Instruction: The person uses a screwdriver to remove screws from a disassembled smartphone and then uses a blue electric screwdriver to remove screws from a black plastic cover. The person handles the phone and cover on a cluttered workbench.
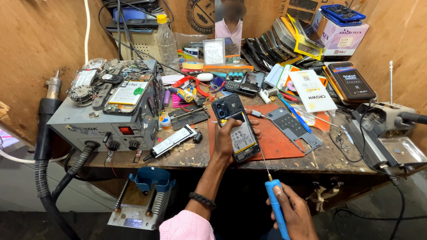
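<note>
My left hand (pixel 226 138) grips an opened black smartphone (pixel 235 126) with its back cover off, so the battery and camera block show. The phone is tilted above the red work mat (pixel 280 142) near the bench's front edge. My right hand (pixel 293 213) is shut on a blue-handled screwdriver (pixel 275 202), held low in front of the bench edge. Its thin metal shaft (pixel 263 162) points up toward the phone's lower right side; whether the tip touches the phone I cannot tell.
A grey hot-air rework station (pixel 106 120) with phone parts on top stands at the left, its black hose (pixel 44 160) hanging down. A grey metal phone frame (pixel 296 126) lies on the mat's right. Boxes, phone covers, a plastic bottle (pixel 167 42) and tools crowd the back.
</note>
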